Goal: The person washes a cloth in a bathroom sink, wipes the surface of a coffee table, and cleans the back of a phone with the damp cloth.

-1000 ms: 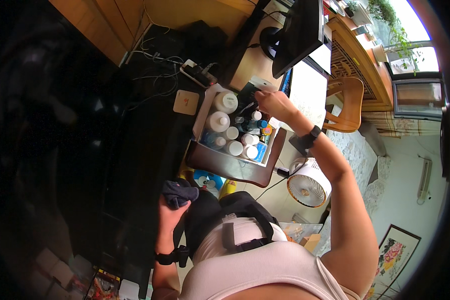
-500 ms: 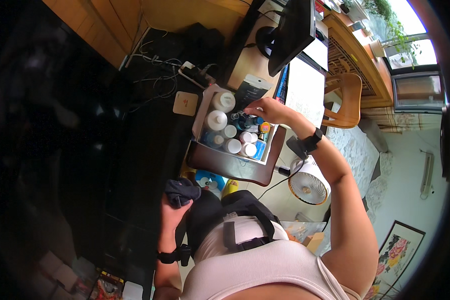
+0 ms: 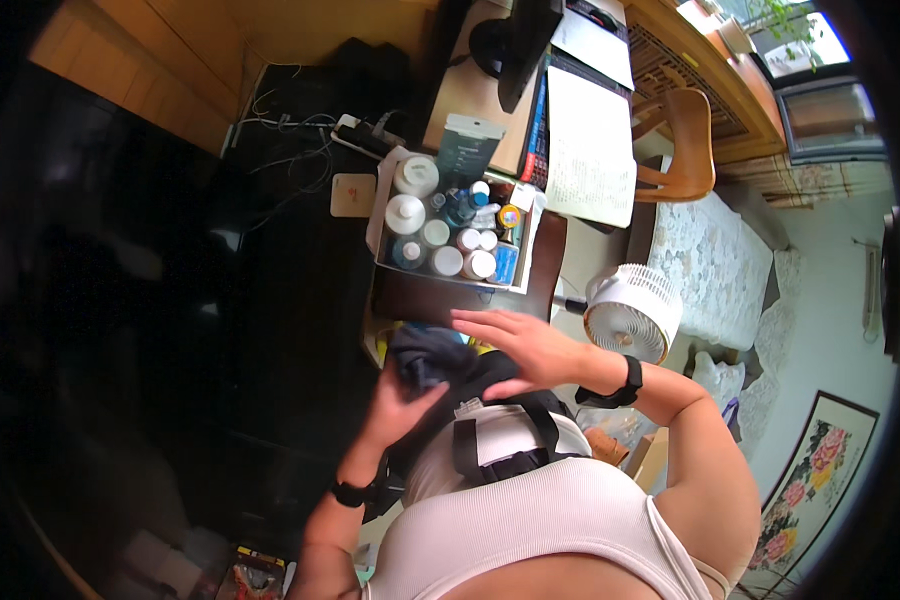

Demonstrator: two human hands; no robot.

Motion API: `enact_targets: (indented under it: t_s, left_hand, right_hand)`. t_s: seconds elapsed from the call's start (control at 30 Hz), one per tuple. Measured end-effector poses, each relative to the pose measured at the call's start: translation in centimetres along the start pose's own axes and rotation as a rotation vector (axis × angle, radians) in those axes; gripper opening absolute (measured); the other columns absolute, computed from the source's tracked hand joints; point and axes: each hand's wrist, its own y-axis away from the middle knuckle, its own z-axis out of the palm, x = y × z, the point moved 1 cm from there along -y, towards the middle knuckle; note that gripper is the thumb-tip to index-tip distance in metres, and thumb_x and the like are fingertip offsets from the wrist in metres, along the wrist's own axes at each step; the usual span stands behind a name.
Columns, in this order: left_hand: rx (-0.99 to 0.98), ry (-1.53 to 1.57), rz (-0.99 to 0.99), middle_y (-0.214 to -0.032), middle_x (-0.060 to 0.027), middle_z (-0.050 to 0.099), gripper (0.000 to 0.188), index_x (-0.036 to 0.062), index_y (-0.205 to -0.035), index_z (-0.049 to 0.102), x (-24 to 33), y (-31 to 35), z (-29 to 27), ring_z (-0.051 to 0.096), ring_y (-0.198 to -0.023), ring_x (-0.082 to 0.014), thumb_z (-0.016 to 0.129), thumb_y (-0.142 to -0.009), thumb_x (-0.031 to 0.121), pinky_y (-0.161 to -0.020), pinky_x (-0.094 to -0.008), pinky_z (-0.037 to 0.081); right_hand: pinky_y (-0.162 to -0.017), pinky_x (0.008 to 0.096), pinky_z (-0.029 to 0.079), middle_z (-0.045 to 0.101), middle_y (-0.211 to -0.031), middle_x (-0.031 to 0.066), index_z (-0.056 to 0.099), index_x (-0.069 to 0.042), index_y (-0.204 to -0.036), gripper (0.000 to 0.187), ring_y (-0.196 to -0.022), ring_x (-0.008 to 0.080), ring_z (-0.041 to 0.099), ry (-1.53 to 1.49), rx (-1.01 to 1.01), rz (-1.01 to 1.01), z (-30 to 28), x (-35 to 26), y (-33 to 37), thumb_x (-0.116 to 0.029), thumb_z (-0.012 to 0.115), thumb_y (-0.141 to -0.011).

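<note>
My left hand is closed around a bunched dark cloth, blurred by motion, above my lap. To its right, my right hand has its fingers stretched toward the cloth and the thumb apart. Nothing shows in that hand. Beyond both hands, an open box stands on a dark brown chair. Several white-capped bottles, blue-capped bottles and small jars fill it. A dark green tube with a pale end stands upright at its far side.
A glossy black surface stretches along the left, with a square coaster, a power strip and cables. At the back right are a monitor and an open notebook. A white fan stands to the right, beyond my right wrist.
My right hand has left the box and come back beside my left hand, its fingers now spread. The cloth in my left hand has moved up and to the right.
</note>
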Motion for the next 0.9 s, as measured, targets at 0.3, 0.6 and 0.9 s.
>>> enact_targets:
  t_s: [0.3, 0.6, 0.9]
  left_hand:
    - [-0.4, -0.258, -0.168, -0.108, -0.0114, 0.066, 0.042, 0.0007, -0.125, 0.049, 0.1, -2.5, 5.4, 0.064, -0.103, -0.0217, 0.064, -0.087, 0.008, -0.092, -0.0348, 0.048]
    - [0.077, -1.234, 0.568, -0.111, -0.0137, 0.057, 0.035, 0.0047, -0.115, 0.056, -2.1, -11.9, 6.7, 0.061, -0.091, -0.0354, 0.064, -0.081, 0.007, -0.075, -0.0425, 0.051]
    - [0.541, -1.254, 0.514, -0.112, -0.0116, 0.055, 0.035, 0.0075, -0.109, 0.056, -4.3, -19.4, 7.1, 0.059, -0.098, -0.035, 0.069, -0.081, 0.022, -0.077, -0.0442, 0.05]
  right_hand:
    - [-0.093, 0.0413, 0.048, 0.051, -0.128, 0.0146, 0.047, -0.01, -0.131, 0.062, -0.115, 0.0363, 0.054, -0.203, 0.261, 0.286, 3.0, 0.8, 7.4, -0.003, 0.066, -0.072]
    - [-0.091, 0.0367, 0.047, 0.06, -0.113, 0.0151, 0.057, -0.005, -0.12, 0.054, -0.104, 0.034, 0.059, -0.224, 0.567, 0.508, 4.0, 1.2, 17.3, 0.0, 0.061, -0.067]
    - [-0.089, 0.0361, 0.048, 0.06, -0.113, 0.015, 0.059, -0.004, -0.117, 0.052, -0.102, 0.0344, 0.06, -0.133, 0.738, 0.578, 5.5, -0.9, 24.5, 0.0, 0.062, -0.066]
